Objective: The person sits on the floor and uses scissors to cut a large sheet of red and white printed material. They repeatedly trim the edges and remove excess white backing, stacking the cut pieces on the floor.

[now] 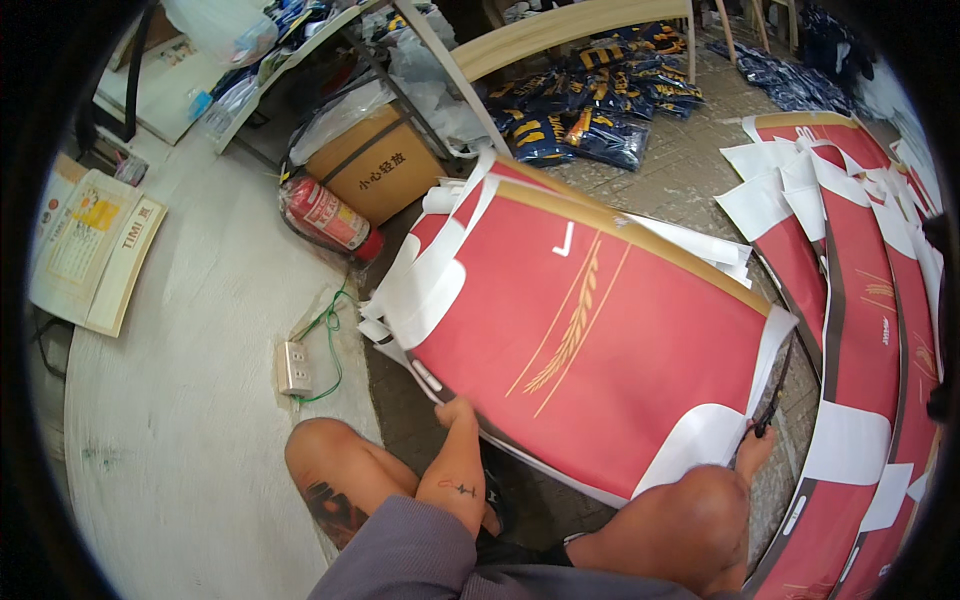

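Observation:
A large red printed sheet with white rounded corners, a gold wheat-ear design and a gold-brown strip along its far edge spreads in front of my knees. It tops a stack of similar sheets. At its near left edge, my left hand pinches the dark border, fingers closed. My right hand is closed round the black handles of a pair of scissors beside the sheet's right corner. The blades point away from me along the white edge, partly hidden; whether they touch it I cannot tell.
More red printed sheets lie fanned on the floor at the right. A fire extinguisher and cardboard box stand beyond at the left, near a wall socket with a green wire. Bagged dark garments lie farther back.

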